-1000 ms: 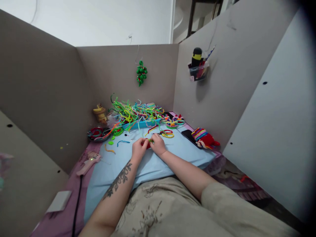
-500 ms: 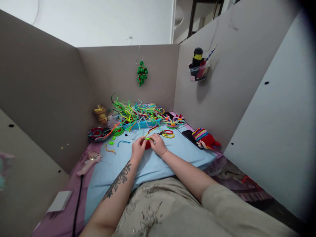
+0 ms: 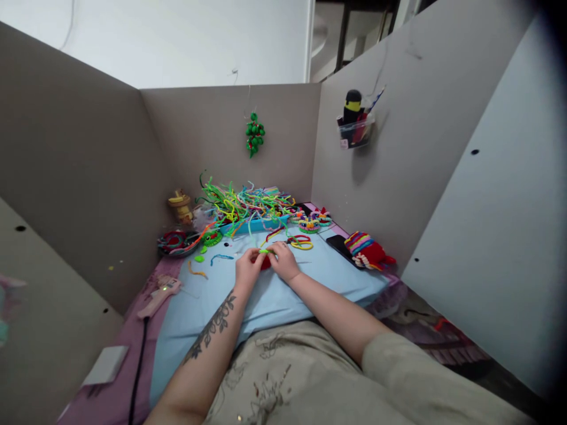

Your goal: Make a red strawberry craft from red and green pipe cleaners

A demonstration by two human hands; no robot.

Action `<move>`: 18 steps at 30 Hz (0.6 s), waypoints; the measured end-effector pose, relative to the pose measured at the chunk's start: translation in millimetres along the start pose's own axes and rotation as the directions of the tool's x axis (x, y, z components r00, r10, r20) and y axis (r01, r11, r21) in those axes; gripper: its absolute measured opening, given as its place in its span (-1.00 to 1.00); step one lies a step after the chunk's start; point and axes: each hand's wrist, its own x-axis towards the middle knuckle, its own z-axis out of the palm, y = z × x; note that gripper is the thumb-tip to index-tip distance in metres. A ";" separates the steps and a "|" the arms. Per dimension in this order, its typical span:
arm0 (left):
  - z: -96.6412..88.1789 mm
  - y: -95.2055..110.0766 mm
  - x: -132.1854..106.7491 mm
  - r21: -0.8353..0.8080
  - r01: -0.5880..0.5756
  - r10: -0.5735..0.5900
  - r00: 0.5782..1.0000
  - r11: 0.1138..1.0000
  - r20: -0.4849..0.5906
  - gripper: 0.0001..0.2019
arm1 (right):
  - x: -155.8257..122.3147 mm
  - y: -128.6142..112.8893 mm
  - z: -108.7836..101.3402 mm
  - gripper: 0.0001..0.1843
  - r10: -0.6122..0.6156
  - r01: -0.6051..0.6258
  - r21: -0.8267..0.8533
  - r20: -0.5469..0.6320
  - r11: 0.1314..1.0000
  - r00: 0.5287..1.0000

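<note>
My left hand (image 3: 248,264) and my right hand (image 3: 283,260) meet over the middle of the blue cloth (image 3: 212,295). Between their fingertips is a small bright green piece (image 3: 264,251), pinched from both sides; its exact kind is too small to make out. Just below it, a red piece (image 3: 266,263) shows partly between the hands, the rest hidden by fingers. Scissors (image 3: 301,242) with red and yellow handles lie just beyond my right hand. Several green bits (image 3: 199,258) and short blue (image 3: 221,257) and orange (image 3: 197,270) fuzzy strips lie left of my left hand.
A blue tray (image 3: 254,225) heaped with colourful fuzzy stems stands at the back. On the left lie a pink glue gun (image 3: 160,295) and a white box (image 3: 106,365). A phone (image 3: 341,245) and a striped knitted item (image 3: 370,249) lie right. Grey panels (image 3: 230,130) surround the table.
Both hands stay nearly in place, with small finger shifts around the green piece. It now looks flatter and more level between the fingertips. The view has tipped slightly.
</note>
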 end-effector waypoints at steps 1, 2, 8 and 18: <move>-0.1 0.3 0.5 0.011 0.011 -0.011 1.000 1.000 -0.002 -0.77 | 0.1 -0.2 0.2 -0.82 0.007 -0.007 -0.007 -0.007 1.000 1.000; -0.3 0.6 1.0 0.033 0.019 -0.019 1.000 0.999 -0.007 -0.77 | 0.3 -0.5 0.3 -0.82 0.014 -0.014 -0.016 -0.012 1.000 1.000; -0.8 -1.6 3.5 0.082 0.045 -0.043 0.999 0.996 -0.019 -0.78 | 1.8 -4.0 0.0 -0.83 0.015 -0.013 -0.131 0.017 0.991 1.000; -1.6 -2.4 5.0 0.014 0.059 -0.060 0.998 0.998 0.024 -0.82 | 4.4 -2.6 -4.2 -0.73 0.044 -0.030 -0.147 0.092 0.989 0.995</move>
